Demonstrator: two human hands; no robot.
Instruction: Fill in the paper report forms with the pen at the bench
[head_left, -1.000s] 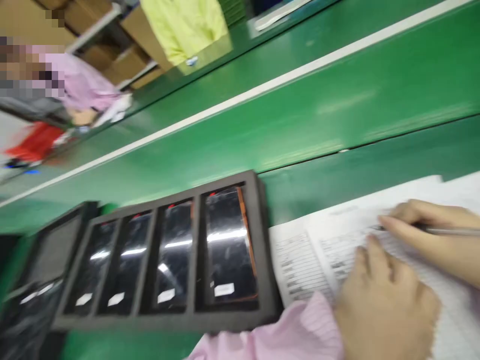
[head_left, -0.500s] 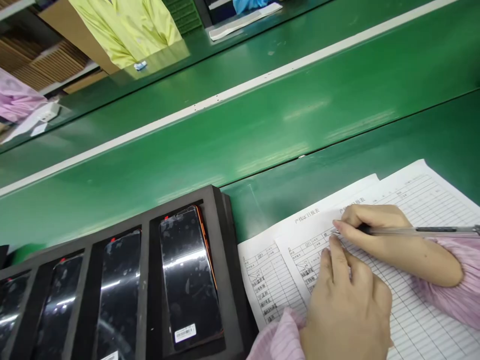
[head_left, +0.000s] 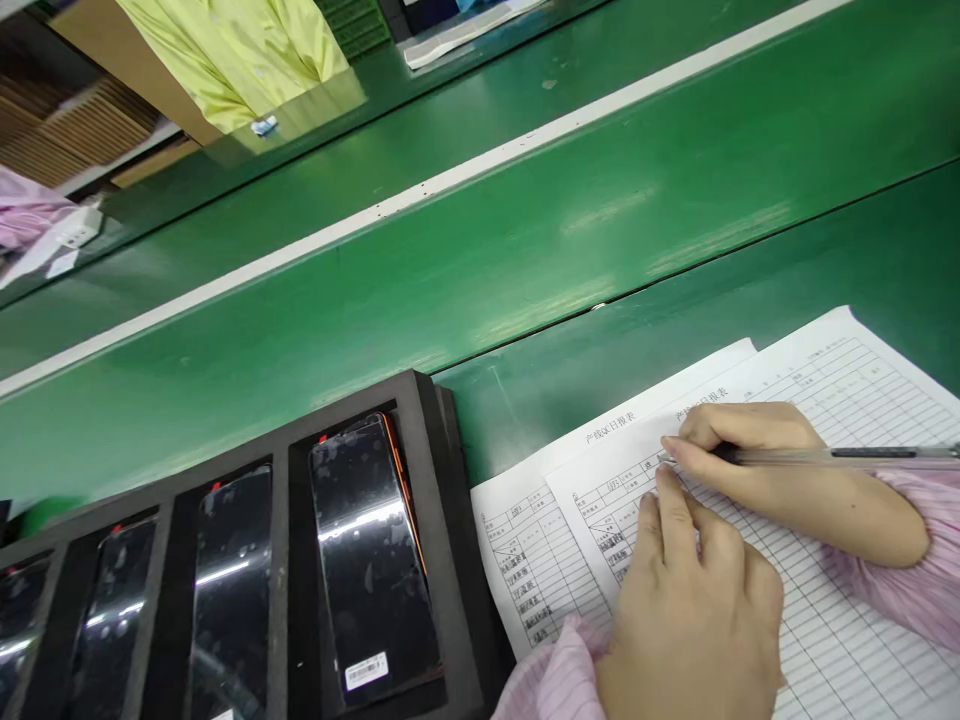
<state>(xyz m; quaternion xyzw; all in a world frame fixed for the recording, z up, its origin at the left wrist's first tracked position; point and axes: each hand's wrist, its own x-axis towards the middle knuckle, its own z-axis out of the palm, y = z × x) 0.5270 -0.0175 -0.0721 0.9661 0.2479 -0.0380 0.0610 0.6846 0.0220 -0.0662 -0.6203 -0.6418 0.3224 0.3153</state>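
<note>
Between the fingers of my right hand (head_left: 739, 445) is a clear-barrelled pen (head_left: 847, 457), its tip at an upper row of a printed form (head_left: 574, 480). Handwriting fills some cells of that form. My left hand (head_left: 697, 600) lies flat on the same sheet just below the pen tip, its fingers stretched out. Another form sheet (head_left: 517, 580) sticks out from under it on the left. A further ruled sheet (head_left: 847, 350) lies at the right, partly covered by my right forearm.
To the left stands a black foam tray (head_left: 442, 540) with several phones (head_left: 375, 560) in its slots. Beyond the green bench (head_left: 525, 385) runs a green belt (head_left: 450, 270) with a white rail (head_left: 405, 200). Across it is a person in a yellow garment (head_left: 247, 60); a pink sleeve (head_left: 30, 210) shows far left.
The pen tip has shifted slightly along the row, and a fresh mark shows there. My left hand stays on the sheet. The whole view has shifted slightly.
</note>
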